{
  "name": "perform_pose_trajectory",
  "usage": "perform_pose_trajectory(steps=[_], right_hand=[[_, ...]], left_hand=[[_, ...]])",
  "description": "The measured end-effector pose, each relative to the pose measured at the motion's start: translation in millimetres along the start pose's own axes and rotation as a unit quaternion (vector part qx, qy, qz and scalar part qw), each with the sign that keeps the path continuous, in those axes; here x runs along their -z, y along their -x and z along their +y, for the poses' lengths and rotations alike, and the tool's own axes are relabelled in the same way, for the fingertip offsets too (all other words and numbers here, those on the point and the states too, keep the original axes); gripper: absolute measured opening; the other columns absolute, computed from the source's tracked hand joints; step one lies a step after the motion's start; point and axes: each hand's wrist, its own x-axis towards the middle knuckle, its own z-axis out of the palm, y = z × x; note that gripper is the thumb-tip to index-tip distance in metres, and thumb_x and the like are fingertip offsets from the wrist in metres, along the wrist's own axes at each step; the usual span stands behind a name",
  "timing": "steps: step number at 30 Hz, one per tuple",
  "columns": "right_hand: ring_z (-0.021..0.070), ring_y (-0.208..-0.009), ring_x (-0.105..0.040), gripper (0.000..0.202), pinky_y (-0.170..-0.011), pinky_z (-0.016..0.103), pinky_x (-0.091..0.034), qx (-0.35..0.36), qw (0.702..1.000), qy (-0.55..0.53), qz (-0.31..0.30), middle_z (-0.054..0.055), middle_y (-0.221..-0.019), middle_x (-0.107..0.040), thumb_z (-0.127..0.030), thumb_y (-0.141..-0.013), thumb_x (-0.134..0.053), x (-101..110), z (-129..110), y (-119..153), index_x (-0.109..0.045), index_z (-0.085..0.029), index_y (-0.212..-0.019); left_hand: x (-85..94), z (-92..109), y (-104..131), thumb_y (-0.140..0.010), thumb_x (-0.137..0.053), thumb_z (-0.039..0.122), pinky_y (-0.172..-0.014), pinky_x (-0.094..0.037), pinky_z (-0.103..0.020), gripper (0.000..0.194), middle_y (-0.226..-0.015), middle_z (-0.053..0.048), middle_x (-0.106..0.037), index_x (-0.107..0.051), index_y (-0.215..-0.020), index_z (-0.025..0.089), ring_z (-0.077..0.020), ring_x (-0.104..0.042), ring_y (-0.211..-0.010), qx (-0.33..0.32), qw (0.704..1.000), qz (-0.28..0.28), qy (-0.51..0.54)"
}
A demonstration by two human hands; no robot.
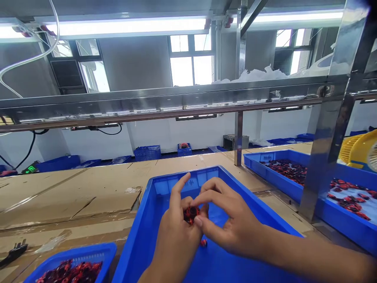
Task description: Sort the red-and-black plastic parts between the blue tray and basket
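My left hand (179, 232) is cupped over a blue tray (219, 255), its index finger raised. Small red-and-black parts (191, 215) lie in its palm, partly hidden by the fingers. Reaching in from the right, my right hand (229, 214) has its thumb and fingertips pinched at these parts. Their exact kind is too small to make out. Below the hands, a single red-and-black piece (203, 243) rests on the tray's floor.
A small blue basket (110, 251) of red-and-black parts sits at the lower left. Another blue tray (272, 188) with many such parts stands right, behind a metal post (321, 157). A black plug (17, 249) lies on the cardboard-covered table (88, 196). A yellow fan (357, 149) is far right.
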Motion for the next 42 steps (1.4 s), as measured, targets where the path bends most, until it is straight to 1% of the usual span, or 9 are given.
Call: perform_pose_trajectory(steps=[3,6,10,17,24,32,36,39,42], right_hand=[[0.0193,-0.086,-0.054,0.032,-0.071,0.033,-0.051,0.059,0.998,0.029,0.022,0.005,-0.093,-0.052,-0.005,-0.073,-0.061,-1.3,0.7,2.9,-0.062,-0.022,-0.100],[0.0194,-0.085,-0.055,0.037,-0.071,0.034,-0.051,0.111,0.992,0.038,0.040,0.006,-0.093,-0.053,-0.003,-0.072,-0.059,-0.1,1.1,3.1,-0.060,-0.021,-0.104],[0.0199,-0.084,-0.055,0.036,-0.072,0.035,-0.050,0.099,0.994,0.012,0.038,0.006,-0.091,-0.055,-0.003,-0.073,-0.055,2.8,-1.1,1.5,-0.059,-0.020,-0.104],[0.0191,-0.091,-0.056,0.034,-0.080,0.036,-0.049,0.020,0.996,-0.083,-0.016,0.006,-0.098,-0.056,-0.007,-0.087,-0.038,7.8,-0.4,1.5,-0.062,-0.022,-0.107],[0.0204,-0.100,-0.056,0.039,-0.086,0.036,-0.048,-0.045,0.998,-0.023,0.029,0.006,-0.110,-0.058,-0.013,-0.081,-0.060,0.4,-1.4,1.6,-0.054,-0.024,-0.119],[0.0208,-0.094,-0.058,0.035,-0.080,0.035,-0.051,0.062,0.996,0.025,0.060,0.006,-0.098,-0.059,-0.004,-0.072,-0.063,-2.5,0.9,2.0,-0.062,-0.022,-0.102],[0.0199,-0.089,-0.060,0.040,-0.081,0.036,-0.050,0.103,0.993,0.008,0.059,0.004,-0.091,-0.064,0.001,-0.068,-0.059,-2.6,-3.7,1.0,-0.058,-0.021,-0.102],[0.0187,-0.090,-0.060,0.039,-0.081,0.035,-0.050,0.073,0.996,-0.028,0.044,0.005,-0.096,-0.064,0.000,-0.072,-0.057,-1.4,-6.7,1.9,-0.059,-0.021,-0.105],[0.0149,-0.076,-0.057,0.023,-0.069,0.030,-0.050,-0.058,0.988,-0.139,0.027,0.003,-0.088,-0.063,-0.010,-0.080,-0.057,0.5,-4.3,1.5,-0.060,-0.021,-0.099]], left_hand=[[-3.8,-1.3,-0.5,-0.074,-0.066,0.017,-0.059,-0.041,-0.024,0.067,-0.066,0.007,-0.057,-0.040,-0.135,0.029,-0.0136,-0.053,-0.059,0.000,1.000,-0.007,0.000],[-6.8,-5.2,-3.1,-0.068,-0.068,0.013,-0.059,-0.040,-0.022,0.043,-0.071,0.005,-0.052,-0.059,-0.108,0.025,-0.0120,-0.050,-0.063,0.025,0.995,-0.079,0.053],[-4.9,-16.6,-9.6,-0.073,-0.061,0.014,-0.061,-0.039,-0.022,0.016,-0.078,0.002,-0.055,-0.062,-0.088,0.019,-0.0114,-0.049,-0.069,0.052,0.978,-0.146,0.143],[2.8,-30.9,-21.5,-0.074,-0.074,0.038,-0.044,-0.027,-0.019,0.063,-0.067,0.005,-0.056,-0.047,-0.128,0.021,-0.0046,-0.033,-0.044,0.130,0.966,-0.059,0.216],[9.4,-6.4,-12.3,-0.066,-0.081,0.029,-0.066,-0.046,-0.022,0.061,-0.081,0.001,-0.070,-0.055,-0.122,0.027,-0.0151,-0.063,-0.074,0.035,0.993,0.041,0.102],[2.8,-9.5,-11.0,-0.066,-0.067,0.008,-0.063,-0.048,-0.024,0.054,-0.087,0.001,-0.067,-0.058,-0.115,0.027,-0.0130,-0.058,-0.067,0.003,0.995,-0.007,0.104],[2.2,-15.2,-14.4,-0.066,-0.063,0.007,-0.064,-0.046,-0.023,0.060,-0.088,0.000,-0.061,-0.056,-0.123,0.025,-0.0111,-0.053,-0.069,0.066,0.985,-0.082,0.138],[6.2,-21.1,-18.1,-0.065,-0.054,0.002,-0.059,-0.041,-0.022,0.067,-0.080,0.000,-0.057,-0.052,-0.130,0.020,-0.0095,-0.049,-0.063,0.169,0.939,-0.145,0.262],[10.2,-23.4,-21.9,-0.059,-0.049,-0.005,-0.060,-0.040,-0.022,0.076,-0.084,-0.003,-0.060,-0.050,-0.132,0.015,-0.0097,-0.050,-0.066,0.224,0.894,-0.134,0.364]])
